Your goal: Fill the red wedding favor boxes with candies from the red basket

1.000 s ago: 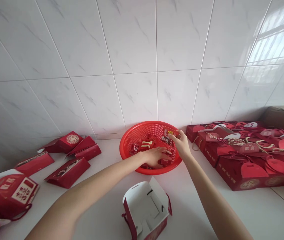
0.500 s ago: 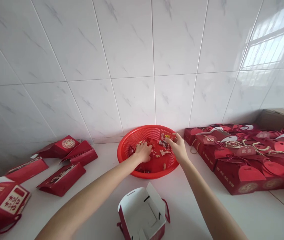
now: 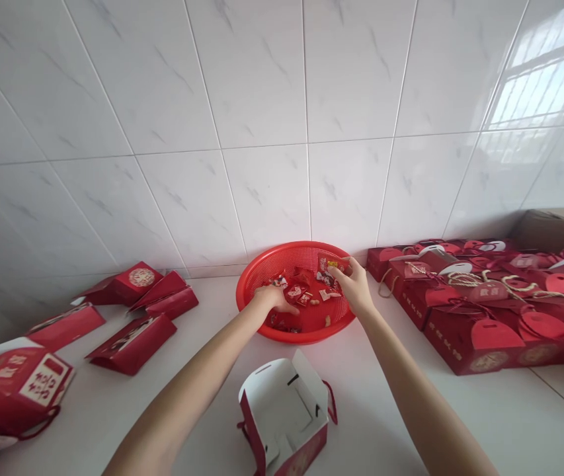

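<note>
A red plastic basket holds several wrapped sweets and a few peanuts. My left hand is down inside it on the left, thumb stretched apart from the fingers, over the sweets; its fingertips are partly hidden. At the basket's right rim, my right hand pinches a red snack packet with yellow lettering. In front of the basket stands an open red gift box with a white inside and a red cord handle; no sweets show in it.
Closed red gift boxes with cords stand in rows on the right. Several folded red boxes lie at the left, near a larger red box. A brown carton sits at the far right. A tiled wall rises behind the counter.
My left hand has shifted left and lower in the basket, uncovering wrapped sweets in the middle. My right hand keeps the packet at the right rim. The view has moved slightly.
</note>
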{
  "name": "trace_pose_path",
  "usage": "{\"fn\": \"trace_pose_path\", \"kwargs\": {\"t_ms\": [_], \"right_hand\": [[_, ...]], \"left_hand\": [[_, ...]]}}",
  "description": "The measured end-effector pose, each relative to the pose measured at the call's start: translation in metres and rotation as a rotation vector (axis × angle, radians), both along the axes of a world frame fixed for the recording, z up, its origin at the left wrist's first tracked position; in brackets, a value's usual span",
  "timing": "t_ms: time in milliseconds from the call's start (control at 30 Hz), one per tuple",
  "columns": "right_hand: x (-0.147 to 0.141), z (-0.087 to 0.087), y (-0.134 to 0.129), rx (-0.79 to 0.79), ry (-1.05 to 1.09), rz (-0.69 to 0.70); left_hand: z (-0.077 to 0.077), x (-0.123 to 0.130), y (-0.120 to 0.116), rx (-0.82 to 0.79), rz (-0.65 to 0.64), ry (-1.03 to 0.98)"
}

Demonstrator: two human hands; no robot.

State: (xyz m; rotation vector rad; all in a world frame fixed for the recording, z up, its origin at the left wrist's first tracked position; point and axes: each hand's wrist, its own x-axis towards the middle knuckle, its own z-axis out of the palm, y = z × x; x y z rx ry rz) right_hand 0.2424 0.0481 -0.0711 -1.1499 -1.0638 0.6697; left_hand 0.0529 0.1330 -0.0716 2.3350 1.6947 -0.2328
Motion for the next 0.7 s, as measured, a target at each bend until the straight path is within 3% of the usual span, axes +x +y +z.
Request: {"fn": "trace_pose_path", "kwargs": {"t_ms": [133,200,500,700], "right_hand": [[0.001,-0.002,0.001,-0.003,-0.011,-0.001],[0.001,-0.003,0.003,-0.007,-0.008,0.001],[0.002,-0.006,0.006,-0.002,-0.009,0.010],[0.001,-0.004,0.004,0.008,0.012,0.025]], "left_hand": [[0.002,0.003,-0.009,-0.265,-0.024,0.125],[0.003,0.005,-0.012,-0.299,-0.048,0.087],[0.008,0.009,-0.013,0.041,-0.052,-0.124],[0.010,0.006,-0.010,0.129,0.029,-0.200]]}}
